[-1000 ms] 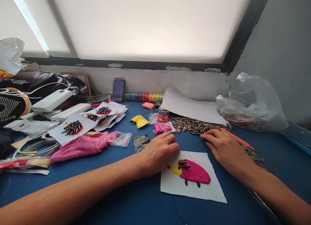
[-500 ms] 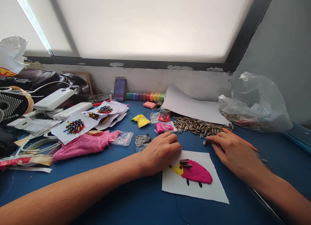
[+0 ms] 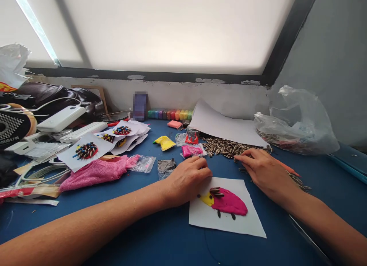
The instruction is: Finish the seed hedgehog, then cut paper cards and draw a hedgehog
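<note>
A white paper [image 3: 200, 217] lies on the blue table, bearing a flat clay animal with a magenta body [image 3: 232, 203] and a yellow head [image 3: 205, 199]. A few sunflower seeds [image 3: 217, 192] stick up where head and body meet. My left hand [image 3: 187, 180] rests at the paper's upper left corner, fingers curled under; whatever they may hold is hidden. Right of the paper, my right hand [image 3: 265, 172] pinches a sunflower seed [image 3: 235, 160] between thumb and forefinger. Just beyond its fingertips spreads a heap of sunflower seeds [image 3: 226, 147].
Small bags of yellow clay [image 3: 164, 142], pink clay [image 3: 192, 150] and dark clay [image 3: 166, 166] lie beyond my left hand. Finished seed pictures [image 3: 86, 151] and a pink towel [image 3: 97, 174] are at left. A plastic bag [image 3: 301, 124] stands at back right, near an orange stick [image 3: 288, 168].
My right hand has shifted slightly left and toward the seed heap, its thumb and forefinger still together. My left hand keeps its place on the paper. The whole view has moved a little.
</note>
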Available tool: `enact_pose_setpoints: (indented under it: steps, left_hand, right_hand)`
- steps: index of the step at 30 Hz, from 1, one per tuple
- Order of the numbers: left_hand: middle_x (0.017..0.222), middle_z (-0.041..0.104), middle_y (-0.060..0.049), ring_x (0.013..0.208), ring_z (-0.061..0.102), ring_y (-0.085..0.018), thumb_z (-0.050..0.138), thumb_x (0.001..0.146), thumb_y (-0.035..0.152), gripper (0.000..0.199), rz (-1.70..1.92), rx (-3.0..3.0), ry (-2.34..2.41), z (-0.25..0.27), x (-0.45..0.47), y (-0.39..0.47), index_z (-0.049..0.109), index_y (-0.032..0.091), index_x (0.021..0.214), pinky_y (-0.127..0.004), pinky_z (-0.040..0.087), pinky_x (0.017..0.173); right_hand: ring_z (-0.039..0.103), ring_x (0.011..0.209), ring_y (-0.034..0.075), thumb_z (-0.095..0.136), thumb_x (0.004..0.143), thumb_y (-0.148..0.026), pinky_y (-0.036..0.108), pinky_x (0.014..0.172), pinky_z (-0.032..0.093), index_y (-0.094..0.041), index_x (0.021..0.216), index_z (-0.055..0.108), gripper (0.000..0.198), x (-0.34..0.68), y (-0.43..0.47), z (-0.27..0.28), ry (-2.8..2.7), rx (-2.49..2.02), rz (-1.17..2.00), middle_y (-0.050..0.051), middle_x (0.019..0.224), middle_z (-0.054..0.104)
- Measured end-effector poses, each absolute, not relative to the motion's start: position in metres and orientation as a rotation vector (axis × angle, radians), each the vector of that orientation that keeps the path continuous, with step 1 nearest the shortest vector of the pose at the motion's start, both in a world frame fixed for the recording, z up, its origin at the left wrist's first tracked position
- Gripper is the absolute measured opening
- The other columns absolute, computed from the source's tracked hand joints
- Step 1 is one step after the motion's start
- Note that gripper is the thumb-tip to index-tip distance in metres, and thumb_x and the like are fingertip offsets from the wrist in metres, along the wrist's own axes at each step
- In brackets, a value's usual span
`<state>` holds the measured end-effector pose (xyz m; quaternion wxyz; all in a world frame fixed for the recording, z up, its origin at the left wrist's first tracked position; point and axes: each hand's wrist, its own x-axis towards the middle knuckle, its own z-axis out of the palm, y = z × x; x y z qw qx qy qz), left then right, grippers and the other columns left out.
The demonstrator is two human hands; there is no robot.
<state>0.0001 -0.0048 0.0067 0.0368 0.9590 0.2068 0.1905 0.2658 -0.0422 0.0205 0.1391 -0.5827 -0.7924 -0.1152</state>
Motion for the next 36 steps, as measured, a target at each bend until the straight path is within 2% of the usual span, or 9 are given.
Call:
enact_pose_setpoints:
  steps: [3,8,12,17,24,29,33,36]
  left_hand:
    - [0.095,0.062,-0.009,0.086,0.052,-0.02,0.048,0.095,0.009,0.021,0.588,2.939,0.631,0.007,0.001,-0.005,0.069,0.011,0.095,-0.03,0.045,0.075]
    - [0.095,0.061,-0.009,0.085,0.051,-0.02,0.05,0.093,0.007,0.02,0.58,2.946,0.621,0.006,0.0,-0.004,0.069,0.012,0.096,-0.03,0.045,0.073]
    - [0.096,0.062,-0.008,0.085,0.052,-0.02,0.049,0.094,0.008,0.02,0.577,2.946,0.635,0.006,-0.001,-0.004,0.068,0.014,0.097,-0.03,0.045,0.074]
    - [0.095,0.062,-0.009,0.084,0.052,-0.019,0.047,0.094,0.008,0.021,0.592,2.946,0.633,0.006,0.0,-0.005,0.067,0.014,0.094,-0.03,0.046,0.074]
    - [0.094,0.062,-0.008,0.084,0.052,-0.019,0.043,0.096,0.009,0.024,0.61,2.948,0.637,0.005,0.0,-0.005,0.067,0.014,0.094,-0.029,0.046,0.074]
    - [0.097,0.063,-0.009,0.084,0.052,-0.019,0.048,0.092,0.007,0.02,0.576,2.967,0.641,0.005,0.0,-0.004,0.066,0.014,0.094,-0.03,0.047,0.073]
    - [0.098,0.061,-0.008,0.085,0.052,-0.019,0.051,0.088,0.006,0.017,0.544,2.976,0.652,0.004,0.0,-0.002,0.064,0.016,0.095,-0.03,0.047,0.075]
    - [0.097,0.06,-0.008,0.085,0.053,-0.02,0.053,0.088,0.007,0.015,0.537,2.99,0.657,0.003,0.0,-0.002,0.063,0.016,0.092,-0.031,0.047,0.077]
  right_hand:
    - [0.065,0.091,0.026,0.046,0.092,-0.019,0.042,0.081,0.052,-0.018,0.103,0.077,0.033,0.265,-0.039,0.019,-2.302,-1.706,-0.308,0.011,0.096,0.071]
    - [0.067,0.084,0.024,0.051,0.091,-0.022,0.038,0.076,0.053,-0.021,0.086,0.077,0.027,0.27,-0.038,0.025,-2.32,-1.704,-0.236,0.008,0.087,0.071]
    - [0.068,0.081,0.021,0.051,0.092,-0.024,0.035,0.072,0.053,-0.023,0.087,0.077,0.027,0.275,-0.036,0.031,-2.357,-1.661,-0.186,0.006,0.084,0.072]
    - [0.067,0.085,0.022,0.049,0.094,-0.027,0.036,0.076,0.054,-0.023,0.093,0.077,0.028,0.273,-0.037,0.031,-2.397,-1.585,-0.181,0.007,0.089,0.071]
    - [0.064,0.079,0.023,0.046,0.093,-0.022,0.038,0.075,0.051,-0.021,0.075,0.06,0.023,0.263,-0.038,0.03,-2.381,-1.598,-0.256,0.008,0.084,0.067]
    - [0.063,0.063,0.021,0.041,0.096,-0.026,0.032,0.059,0.05,-0.022,0.083,0.056,0.021,0.256,-0.055,0.043,-2.242,-1.655,-0.275,0.005,0.071,0.065]
    - [0.067,0.065,0.019,0.047,0.094,-0.03,0.028,0.054,0.052,-0.026,0.089,0.066,0.02,0.235,-0.083,0.058,-2.177,-1.594,0.052,0.004,0.08,0.072]
    - [0.067,0.064,0.018,0.052,0.094,-0.032,0.026,0.055,0.053,-0.028,0.082,0.07,0.022,0.215,-0.101,0.063,-2.282,-1.471,0.295,0.002,0.076,0.072]
